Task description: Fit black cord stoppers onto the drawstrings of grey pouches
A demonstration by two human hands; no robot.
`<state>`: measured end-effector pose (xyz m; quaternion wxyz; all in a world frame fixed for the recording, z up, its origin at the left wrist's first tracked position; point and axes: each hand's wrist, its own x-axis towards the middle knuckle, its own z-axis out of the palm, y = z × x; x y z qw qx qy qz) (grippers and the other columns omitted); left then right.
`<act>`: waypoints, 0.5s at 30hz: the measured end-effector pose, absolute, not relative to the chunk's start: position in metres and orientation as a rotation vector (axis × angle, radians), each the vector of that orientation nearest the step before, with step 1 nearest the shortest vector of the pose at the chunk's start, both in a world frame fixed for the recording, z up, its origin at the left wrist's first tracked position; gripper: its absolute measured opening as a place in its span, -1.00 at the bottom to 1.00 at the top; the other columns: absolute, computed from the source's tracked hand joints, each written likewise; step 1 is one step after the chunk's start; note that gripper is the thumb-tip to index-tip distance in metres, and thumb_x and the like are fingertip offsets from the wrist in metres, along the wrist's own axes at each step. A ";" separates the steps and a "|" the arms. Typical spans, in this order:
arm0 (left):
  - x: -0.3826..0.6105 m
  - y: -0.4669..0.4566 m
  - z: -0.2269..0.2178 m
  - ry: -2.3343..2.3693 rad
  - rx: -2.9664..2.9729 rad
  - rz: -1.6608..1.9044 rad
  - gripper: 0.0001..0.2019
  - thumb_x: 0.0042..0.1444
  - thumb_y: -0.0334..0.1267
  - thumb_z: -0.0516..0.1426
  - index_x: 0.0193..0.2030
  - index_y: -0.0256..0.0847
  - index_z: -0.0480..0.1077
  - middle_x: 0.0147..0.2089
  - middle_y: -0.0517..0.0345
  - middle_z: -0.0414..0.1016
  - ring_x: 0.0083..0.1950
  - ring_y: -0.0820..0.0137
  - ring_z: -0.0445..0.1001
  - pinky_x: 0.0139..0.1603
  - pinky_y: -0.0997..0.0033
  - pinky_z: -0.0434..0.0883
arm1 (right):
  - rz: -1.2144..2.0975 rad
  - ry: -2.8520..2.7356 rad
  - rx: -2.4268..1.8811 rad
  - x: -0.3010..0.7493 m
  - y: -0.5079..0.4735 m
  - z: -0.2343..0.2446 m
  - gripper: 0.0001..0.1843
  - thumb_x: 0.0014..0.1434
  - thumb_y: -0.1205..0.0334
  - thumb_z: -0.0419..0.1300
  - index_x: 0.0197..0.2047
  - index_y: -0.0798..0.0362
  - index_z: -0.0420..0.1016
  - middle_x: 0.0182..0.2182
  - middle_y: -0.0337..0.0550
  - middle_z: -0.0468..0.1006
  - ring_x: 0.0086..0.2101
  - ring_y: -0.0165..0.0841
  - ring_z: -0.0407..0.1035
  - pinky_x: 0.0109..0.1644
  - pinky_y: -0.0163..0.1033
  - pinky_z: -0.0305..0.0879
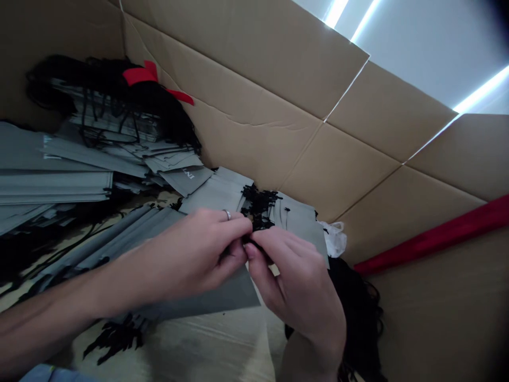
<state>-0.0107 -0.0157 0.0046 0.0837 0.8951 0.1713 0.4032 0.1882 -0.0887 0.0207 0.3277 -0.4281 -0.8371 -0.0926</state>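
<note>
My left hand point(210, 252), with a ring on one finger, is closed in a pinch. Its fingertips meet those of my right hand point(296, 276), which is pinched too. A bit of black cord point(257, 243) shows between the fingertips; most of it is hidden by the fingers. Just below them lies a flat grey paper bag point(226, 297), partly covered by my left hand and forearm. Behind my hands are stacks of grey bags point(217, 193) with bunched black cord ends point(260, 204) between them.
Cardboard walls point(254, 106) rise behind. At the back left, a bundle of black cords carries a red ribbon point(141, 75). More grey bags point(55, 185) are piled at left. To the right are black cords point(353, 313), a clear plastic bag point(336, 239) and a red fabric strip point(433, 236).
</note>
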 end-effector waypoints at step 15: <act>-0.011 -0.018 0.013 0.050 2.289 0.976 -0.69 0.21 -0.48 -0.01 -0.39 -0.12 -0.13 -0.53 0.28 0.10 -0.49 0.44 0.17 -0.44 0.27 0.15 | 0.350 -2.004 -0.748 0.187 -0.086 0.023 -0.77 0.39 0.33 0.20 -0.36 -0.01 0.40 -0.49 -0.34 0.36 -0.48 -0.46 0.24 -0.42 -0.28 0.19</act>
